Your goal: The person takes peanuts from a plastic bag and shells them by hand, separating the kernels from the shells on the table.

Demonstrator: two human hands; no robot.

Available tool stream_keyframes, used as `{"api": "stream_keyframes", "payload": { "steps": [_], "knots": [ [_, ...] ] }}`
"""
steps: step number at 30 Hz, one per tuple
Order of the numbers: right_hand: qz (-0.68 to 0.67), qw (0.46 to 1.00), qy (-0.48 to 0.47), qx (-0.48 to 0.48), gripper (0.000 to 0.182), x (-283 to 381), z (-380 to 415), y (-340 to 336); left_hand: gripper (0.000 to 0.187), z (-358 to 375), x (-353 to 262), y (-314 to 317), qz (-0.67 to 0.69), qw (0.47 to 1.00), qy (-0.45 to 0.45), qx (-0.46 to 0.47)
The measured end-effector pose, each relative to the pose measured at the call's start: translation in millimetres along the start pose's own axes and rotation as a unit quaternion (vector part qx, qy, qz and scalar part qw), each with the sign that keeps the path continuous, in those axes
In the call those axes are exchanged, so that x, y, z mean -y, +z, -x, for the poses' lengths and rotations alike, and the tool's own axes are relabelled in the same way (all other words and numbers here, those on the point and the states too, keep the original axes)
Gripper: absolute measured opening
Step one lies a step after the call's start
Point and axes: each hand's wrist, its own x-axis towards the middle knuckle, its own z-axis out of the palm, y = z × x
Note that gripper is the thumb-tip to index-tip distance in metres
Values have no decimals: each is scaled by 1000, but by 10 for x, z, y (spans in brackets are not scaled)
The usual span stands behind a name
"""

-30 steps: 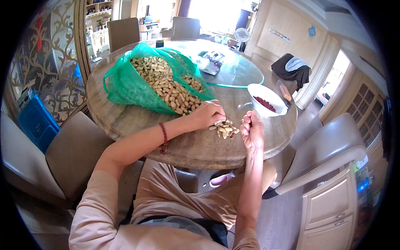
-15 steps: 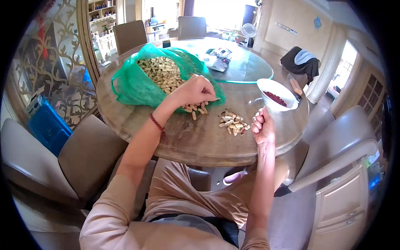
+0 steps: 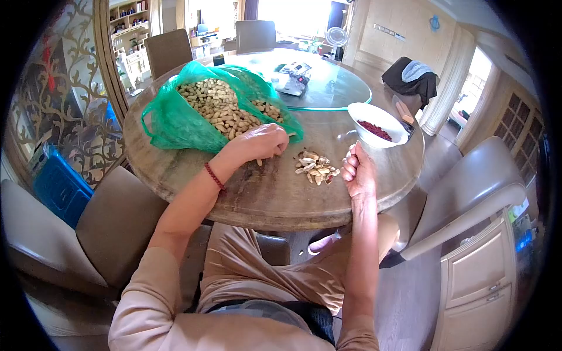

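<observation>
My left hand (image 3: 261,143) is closed over the near edge of a green plastic bag (image 3: 175,126) full of unshelled peanuts (image 3: 213,102). Its fingers point down to a few peanuts on the table, and what they pinch is too small to name. My right hand (image 3: 359,169) has its fingers curled in, just below a white bowl (image 3: 393,127) that holds dark red peanut kernels (image 3: 374,130); its contents are hidden. Between the hands lies a small heap of peanut shells (image 3: 316,167).
The round wooden table (image 3: 281,205) carries a glass turntable (image 3: 339,93) with a plastic packet (image 3: 295,82) on it. Beyond the bowl lies a dark object (image 3: 408,124). Chairs stand around the table, including one at the right (image 3: 474,187).
My left hand has moved down and closer over the peanuts at the bag's near edge. The whole view has shifted slightly left. My right hand stays curled near the bowl.
</observation>
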Motion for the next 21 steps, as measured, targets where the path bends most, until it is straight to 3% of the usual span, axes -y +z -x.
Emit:
{"api": "stream_keyframes", "payload": {
  "steps": [2, 3, 5, 7, 8, 9, 10, 13, 17, 19, 21],
  "knots": [
    [-1, 1000, 0, 5, 25, -3, -15, -23, 8, 0, -156, -116, 143, 976, -162, 39],
    [-3, 1000, 1, 12, 24, -6, -17, -29, 8, -20, -108, -62, 144, 976, -160, 39],
    [27, 1000, -7, 3, 22, 13, 24, 21, 11, -68, 29, 77, 114, 983, 34, -141],
    [57, 998, -14, -6, 21, 7, 44, 39, 11, -79, -39, 60, 122, 978, 59, -161],
    [185, 982, -48, -17, 20, -2, 43, 36, 11, -83, -74, 53, 129, 971, 85, -180],
    [309, 947, -80, -29, 18, 2, 56, 50, 11, -96, -66, 94, 131, 971, 87, -179],
    [310, 947, -80, -31, 18, 22, 87, 54, 13, -111, -63, 147, 137, 971, 100, -171],
    [567, 803, -173, -50, 10, 145, 209, 76, 15, -128, -90, 222, 129, 974, 110, -150],
    [607, 783, -135, 0, 11, 184, 248, -23, 15, -131, -155, 256, 100, 974, 127, -157],
    [683, 728, -55, 33, 14, 224, 299, 77, 16, -142, -210, 269, 118, 970, 134, -163],
    [684, 726, -71, 36, 13, 165, 289, 42, 17, -154, -247, 299, 134, 966, 143, -166]
  ]
}}
